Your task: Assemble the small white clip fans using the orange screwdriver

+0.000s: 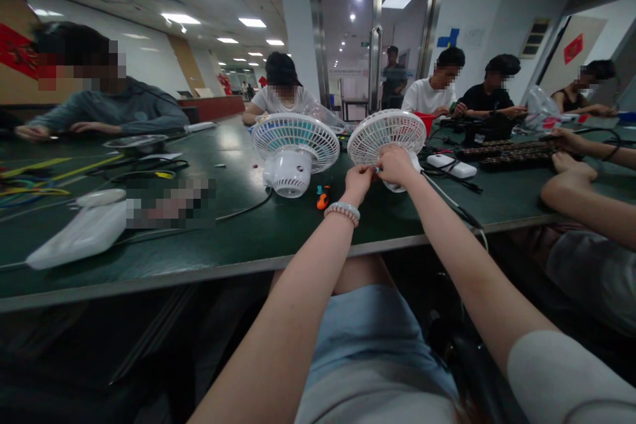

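Observation:
My left hand (360,182) and my right hand (396,162) meet in front of the right-hand white fan (386,128). The fingertips of both are closed together around a small bluish-grey piece (376,170), too small to name. My right hand covers part of this fan's motor housing. To the left stands a second white fan (293,146), its round housing facing me and its cage turned away. Between the fans, near my left wrist, lies a small orange-and-black tool (322,199) with a teal piece beside it.
At the left are a white fan base (79,228) and coloured cables (44,179). A white power strip (452,166) and dark cords lie right of my fan. Another person's arms (576,179) reach in from the right over dark strips (517,154). Several people sit around the green table (163,265).

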A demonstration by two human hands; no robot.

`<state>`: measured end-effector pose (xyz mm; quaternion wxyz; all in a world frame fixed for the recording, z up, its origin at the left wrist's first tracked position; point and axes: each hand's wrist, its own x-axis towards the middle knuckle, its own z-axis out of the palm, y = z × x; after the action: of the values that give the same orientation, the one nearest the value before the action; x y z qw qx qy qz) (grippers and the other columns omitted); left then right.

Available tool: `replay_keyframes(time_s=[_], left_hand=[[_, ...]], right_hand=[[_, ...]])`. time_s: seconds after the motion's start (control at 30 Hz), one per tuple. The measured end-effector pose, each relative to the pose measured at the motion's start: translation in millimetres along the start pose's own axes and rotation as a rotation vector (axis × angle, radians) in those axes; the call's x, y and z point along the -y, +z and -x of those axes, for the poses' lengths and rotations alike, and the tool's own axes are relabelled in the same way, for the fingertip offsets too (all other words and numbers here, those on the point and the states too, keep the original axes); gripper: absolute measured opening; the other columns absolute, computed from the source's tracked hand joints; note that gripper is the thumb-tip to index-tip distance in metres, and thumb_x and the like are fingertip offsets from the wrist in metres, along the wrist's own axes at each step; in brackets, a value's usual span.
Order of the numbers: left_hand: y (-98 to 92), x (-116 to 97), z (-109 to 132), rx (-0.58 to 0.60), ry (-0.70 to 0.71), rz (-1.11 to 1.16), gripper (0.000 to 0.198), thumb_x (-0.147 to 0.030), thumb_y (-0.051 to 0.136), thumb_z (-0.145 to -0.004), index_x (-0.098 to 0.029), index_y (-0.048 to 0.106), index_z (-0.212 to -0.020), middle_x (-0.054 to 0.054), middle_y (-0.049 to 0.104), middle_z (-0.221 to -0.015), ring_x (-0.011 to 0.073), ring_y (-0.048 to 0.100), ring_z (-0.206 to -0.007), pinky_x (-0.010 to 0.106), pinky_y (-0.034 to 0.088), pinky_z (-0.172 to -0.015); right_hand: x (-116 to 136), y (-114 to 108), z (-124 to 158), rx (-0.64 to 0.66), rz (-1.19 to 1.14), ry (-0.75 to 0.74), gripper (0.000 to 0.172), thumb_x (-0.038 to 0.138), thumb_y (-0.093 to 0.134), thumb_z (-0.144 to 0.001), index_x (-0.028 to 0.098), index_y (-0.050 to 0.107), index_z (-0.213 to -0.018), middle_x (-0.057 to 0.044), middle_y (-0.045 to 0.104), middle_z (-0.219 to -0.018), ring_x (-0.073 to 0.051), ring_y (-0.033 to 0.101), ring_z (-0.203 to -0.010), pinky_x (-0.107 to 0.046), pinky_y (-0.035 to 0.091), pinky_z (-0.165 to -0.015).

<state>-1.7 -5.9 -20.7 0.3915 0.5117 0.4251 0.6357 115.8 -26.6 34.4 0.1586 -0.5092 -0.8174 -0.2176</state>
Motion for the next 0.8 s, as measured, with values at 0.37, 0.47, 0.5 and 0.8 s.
replay_keyframes(time_s=[0.37,0.47,0.5,0.8], left_hand=[[1.9,-1.9,-0.2,0.112,-0.093,0.137,0.009,-0.013,0.055,-0.072,-0.011,0.057,-0.064,0.0,0.056,-0.059,0.007,0.052,-0.055,0.025,0.046,-0.065],[1.8,-2.4,0.0,0.12,-0.118,0.161,0.009,-0.013,0.055,-0.073,-0.011,0.057,-0.064,0.001,0.057,-0.061,0.0067,0.052,-0.055,0.026,0.047,-0.067],[1.8,-2.3,0.1,0.121,-0.125,0.167,0.01,-0.013,0.055,-0.073,-0.011,0.057,-0.064,0.001,0.057,-0.061,0.0065,0.051,-0.055,0.027,0.048,-0.068],[2.8,-1.4,-1.3,0.113,-0.157,0.181,0.011,-0.01,0.054,-0.074,-0.011,0.054,-0.063,0.0,0.056,-0.06,0.0064,0.053,-0.054,0.024,0.046,-0.063]], right_hand=[[-0.1,-0.6,-0.5,0.016,0.006,0.0,0.026,0.027,0.049,-0.077,0.018,0.071,-0.086,-0.012,0.057,-0.105,-0.028,0.043,-0.102,-0.038,0.031,-0.083],[0.2,-1.7,-0.4,0.017,0.004,-0.001,0.026,0.028,0.049,-0.077,0.019,0.071,-0.087,-0.012,0.057,-0.105,-0.028,0.043,-0.102,-0.038,0.031,-0.083],[0.2,-1.8,-0.4,0.018,0.002,0.0,0.026,0.028,0.049,-0.077,0.019,0.071,-0.087,-0.012,0.057,-0.105,-0.028,0.043,-0.102,-0.038,0.031,-0.083],[-1.3,1.3,-1.4,-0.003,0.003,-0.006,0.025,0.027,0.05,-0.076,0.018,0.071,-0.087,-0.012,0.057,-0.104,-0.027,0.044,-0.1,-0.038,0.031,-0.082]])
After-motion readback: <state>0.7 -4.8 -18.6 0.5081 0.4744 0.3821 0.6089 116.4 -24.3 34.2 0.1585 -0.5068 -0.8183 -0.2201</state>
